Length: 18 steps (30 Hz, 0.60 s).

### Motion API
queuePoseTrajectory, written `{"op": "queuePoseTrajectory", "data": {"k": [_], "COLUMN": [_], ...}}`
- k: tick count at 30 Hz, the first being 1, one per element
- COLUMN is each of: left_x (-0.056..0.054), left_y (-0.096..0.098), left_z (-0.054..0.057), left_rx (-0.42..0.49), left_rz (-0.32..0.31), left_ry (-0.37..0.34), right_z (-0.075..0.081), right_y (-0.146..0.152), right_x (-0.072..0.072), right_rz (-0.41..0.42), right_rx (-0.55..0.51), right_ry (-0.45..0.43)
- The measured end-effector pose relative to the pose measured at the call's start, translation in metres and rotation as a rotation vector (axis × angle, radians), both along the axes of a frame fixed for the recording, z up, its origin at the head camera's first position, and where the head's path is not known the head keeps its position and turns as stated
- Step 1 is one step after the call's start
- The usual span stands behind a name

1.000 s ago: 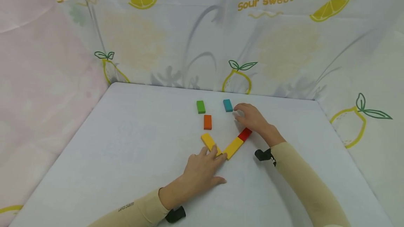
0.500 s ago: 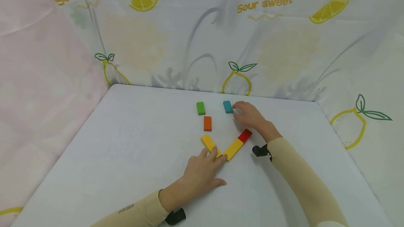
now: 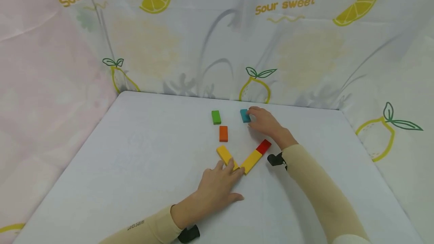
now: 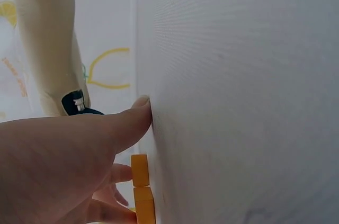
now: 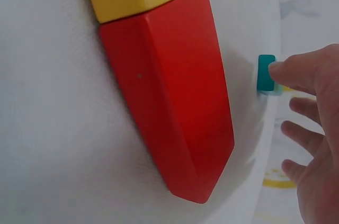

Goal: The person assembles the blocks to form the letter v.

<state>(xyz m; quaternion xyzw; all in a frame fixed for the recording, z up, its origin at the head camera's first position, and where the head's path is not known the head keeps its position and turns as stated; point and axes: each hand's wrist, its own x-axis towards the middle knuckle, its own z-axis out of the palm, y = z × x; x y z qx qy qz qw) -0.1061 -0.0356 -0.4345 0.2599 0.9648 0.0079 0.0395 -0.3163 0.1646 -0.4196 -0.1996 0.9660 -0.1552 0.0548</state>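
My left hand [image 3: 217,185] rests its spread, fairly straight fingers on the near ends of two yellow blocks. In the head view the left yellow block [image 3: 224,153] and right yellow block [image 3: 251,162] form a V. A red block [image 3: 263,147] continues the right arm of the V, its end touching the yellow one in the right wrist view. At the far side my right hand [image 3: 266,121] reaches over the right edge of a blue block [image 3: 243,116]. Its thumb [image 5: 296,73] overlaps that block in the right wrist view, the other visible fingers spread apart; no clear grip shows.
An orange block [image 3: 223,133] lies above the left yellow one, and a green block [image 3: 216,117] lies farther back. All lie on a white table [image 3: 135,153]. Behind it hangs a lemon-printed cloth [image 3: 210,29]. A black wrist device [image 3: 276,159] hangs below the right sleeve.
My right hand has shifted slightly left, and its fingers now cover part of the blue block. The left hand and the blocks stay in place.
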Motion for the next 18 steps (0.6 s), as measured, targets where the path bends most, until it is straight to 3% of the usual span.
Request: {"op": "queuePoseTrajectory", "data": {"k": [18], "left_x": [-0.001], "left_y": [0.000], "left_z": [0.001], "left_rx": [0.011], "left_rz": [-0.007], "left_ry": [-0.002], "right_z": [0.007], "right_y": [-0.011], "right_x": [-0.014], "right_rz": [0.014], "right_rx": [0.057], "right_ry": [-0.005]}}
